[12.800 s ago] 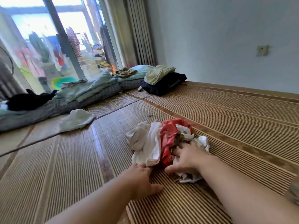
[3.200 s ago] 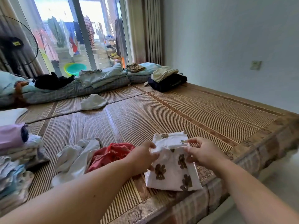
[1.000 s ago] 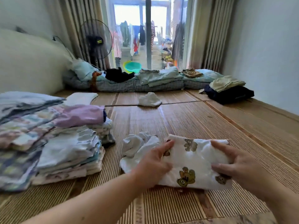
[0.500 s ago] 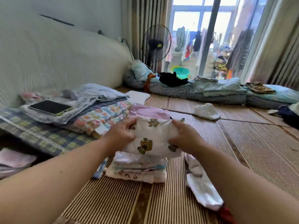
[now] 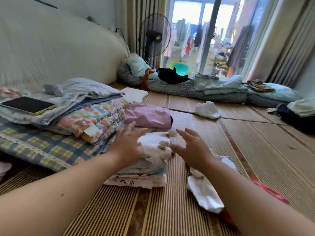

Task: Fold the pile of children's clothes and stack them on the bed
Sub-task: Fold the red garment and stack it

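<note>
A folded white garment with brown bear prints [image 5: 154,145] lies on top of a stack of folded children's clothes [image 5: 141,174] on the bamboo mat of the bed [image 5: 255,150]. My left hand [image 5: 127,143] rests flat at the garment's left side, fingers spread. My right hand [image 5: 191,149] hovers just right of it, fingers apart and holding nothing. An unfolded white garment [image 5: 204,193] lies under my right forearm, and a red garment [image 5: 271,191] shows beside that arm. A folded lilac piece [image 5: 148,114] sits behind the stack.
Folded quilts and a plaid blanket [image 5: 42,147] are piled at the left, with a phone [image 5: 27,104] on top. A crumpled white cloth [image 5: 207,109] lies farther off on the mat. Rolled bedding [image 5: 204,89], a fan [image 5: 154,36] and a dark bundle [image 5: 296,120] line the far side.
The bear-print garment, held in both hands half a second ago, now lies on the stack. Both hands have let go and opened.
</note>
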Demonstrator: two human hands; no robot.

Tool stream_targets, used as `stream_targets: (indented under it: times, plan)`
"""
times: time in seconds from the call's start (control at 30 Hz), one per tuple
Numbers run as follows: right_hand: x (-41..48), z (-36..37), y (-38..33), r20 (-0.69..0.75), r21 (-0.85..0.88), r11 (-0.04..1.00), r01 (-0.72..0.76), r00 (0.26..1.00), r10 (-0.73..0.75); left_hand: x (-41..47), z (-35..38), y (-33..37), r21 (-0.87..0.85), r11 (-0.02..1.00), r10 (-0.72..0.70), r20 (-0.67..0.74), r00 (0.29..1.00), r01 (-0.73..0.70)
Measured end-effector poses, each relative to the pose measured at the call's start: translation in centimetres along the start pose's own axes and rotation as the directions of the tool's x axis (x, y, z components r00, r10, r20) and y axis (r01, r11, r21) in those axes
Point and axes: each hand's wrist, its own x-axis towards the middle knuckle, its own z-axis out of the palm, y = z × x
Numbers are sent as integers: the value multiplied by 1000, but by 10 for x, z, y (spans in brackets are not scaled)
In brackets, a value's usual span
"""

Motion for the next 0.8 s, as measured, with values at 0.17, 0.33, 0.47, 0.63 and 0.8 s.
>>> stream_targets:
  times: [0.17,0.33,0.47,0.63,0.8]
  plan:
    - [-88,-54,66,-16,-69,989,-133,991,132,-39,44,100,-37,960,280,173,944,-278]
    - [-178,-105,151,-13,-103,928,-358,933,359,-78,122,190,47,863,441,417,795,-504]
    - [-220,-107,202,155,-57,893,-447,879,450,-90,186,235,206,833,347,527,776,-513]
    - [-236,-79,237,121,-220,883,-414,887,446,-83,210,256,328,887,165,431,887,-325]
    - [-243,-105,257,56,62,881,-469,883,467,-76,194,285,-36,934,338,420,843,-356]
